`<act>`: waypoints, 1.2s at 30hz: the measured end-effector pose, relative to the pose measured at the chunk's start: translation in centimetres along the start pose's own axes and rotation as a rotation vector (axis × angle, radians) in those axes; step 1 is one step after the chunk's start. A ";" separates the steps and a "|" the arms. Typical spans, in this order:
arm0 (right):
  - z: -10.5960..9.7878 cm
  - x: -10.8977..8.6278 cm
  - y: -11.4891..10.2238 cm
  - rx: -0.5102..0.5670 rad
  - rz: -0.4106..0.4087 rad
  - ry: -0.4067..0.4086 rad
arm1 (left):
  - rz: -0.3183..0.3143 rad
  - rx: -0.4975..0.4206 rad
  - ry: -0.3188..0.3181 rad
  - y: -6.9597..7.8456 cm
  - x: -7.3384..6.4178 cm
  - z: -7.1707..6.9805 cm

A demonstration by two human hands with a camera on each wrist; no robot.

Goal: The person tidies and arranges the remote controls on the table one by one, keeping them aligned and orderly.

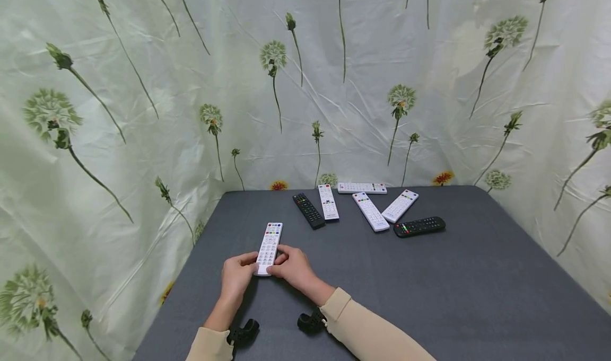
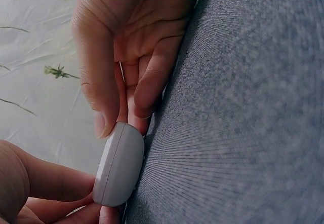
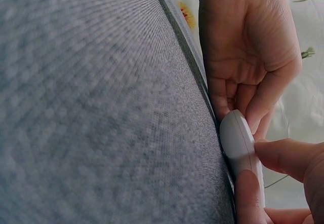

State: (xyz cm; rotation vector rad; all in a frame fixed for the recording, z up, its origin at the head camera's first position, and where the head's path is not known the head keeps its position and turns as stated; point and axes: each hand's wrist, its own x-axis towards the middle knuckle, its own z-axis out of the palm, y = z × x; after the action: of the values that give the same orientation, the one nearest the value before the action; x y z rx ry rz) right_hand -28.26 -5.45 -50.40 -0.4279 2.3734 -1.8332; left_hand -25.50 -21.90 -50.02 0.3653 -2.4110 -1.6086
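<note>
A white remote control (image 1: 269, 248) with rows of buttons lies low over the dark grey table, its far end tipped slightly right. My left hand (image 1: 237, 276) holds its near left edge, the thumb by the bottom corner. On the opposite edge, my right hand (image 1: 296, 268) pinches it with thumb and fingers. Seen end-on in the left wrist view, the remote's rounded end (image 2: 121, 163) sits between the right hand (image 2: 136, 36) above and the left hand below. The right wrist view shows the same remote (image 3: 235, 138) close against the cloth, fingers at both sides.
Farther back lie a black remote (image 1: 308, 211), a white remote (image 1: 328, 202), another white one crosswise (image 1: 361, 188), two slanted white ones (image 1: 371, 211) and a black one (image 1: 420, 227) at the right. A flower-print curtain (image 1: 310, 85) hangs behind the table (image 1: 429, 297).
</note>
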 end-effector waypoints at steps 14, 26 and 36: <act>-2.2 0.6 -0.5 0.071 0.033 0.077 | 0.014 -0.025 -0.006 0.0 0.1 0.5; -8.5 4.7 0.8 -0.340 -0.044 0.429 | -0.002 -0.040 -0.003 -0.7 -0.4 0.1; -10.9 6.9 2.2 -0.504 0.070 0.413 | -0.021 -0.063 0.025 -0.6 -0.1 -0.1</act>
State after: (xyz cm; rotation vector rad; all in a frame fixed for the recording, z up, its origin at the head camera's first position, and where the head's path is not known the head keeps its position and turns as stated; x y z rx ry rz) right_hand -37.96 3.15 -49.05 0.0072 3.0873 -1.3790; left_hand -25.30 -22.17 -50.50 0.3987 -2.3393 -1.6748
